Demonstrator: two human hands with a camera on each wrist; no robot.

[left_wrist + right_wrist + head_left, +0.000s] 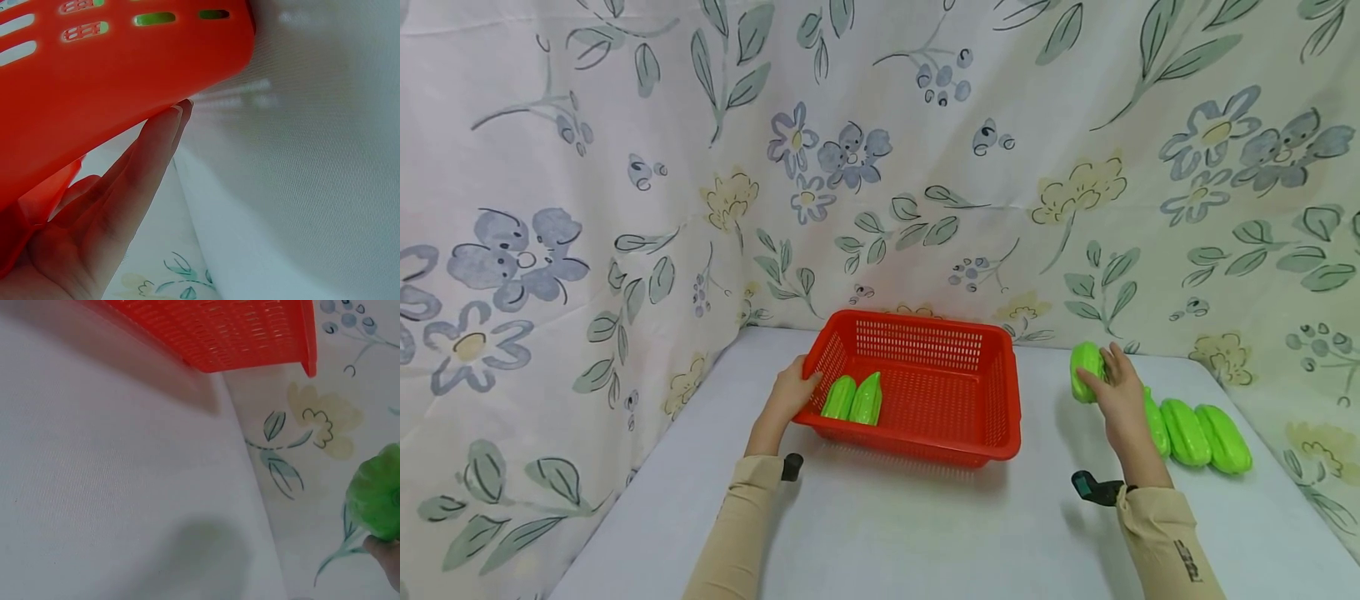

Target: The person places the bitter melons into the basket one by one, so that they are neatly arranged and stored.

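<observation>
A red plastic basket (917,398) with slotted walls stands on the table. My left hand (795,390) grips its left rim, and in the left wrist view the fingers (140,169) reach along the outside of the wall. Inside, at the left end, two bright green ridged vegetables (852,398) lie side by side. Right of the basket, my right hand (1122,400) holds another green ridged vegetable (1086,372) raised over the table, thumb on its near side. Only a fingertip and part of this vegetable (378,494) show in the right wrist view.
Three more green vegetables (1189,432) lie in a row at the table's right, one partly hidden behind the right hand. The white table (880,533) extends in front of the basket. A floral curtain (910,167) hangs behind and along the sides.
</observation>
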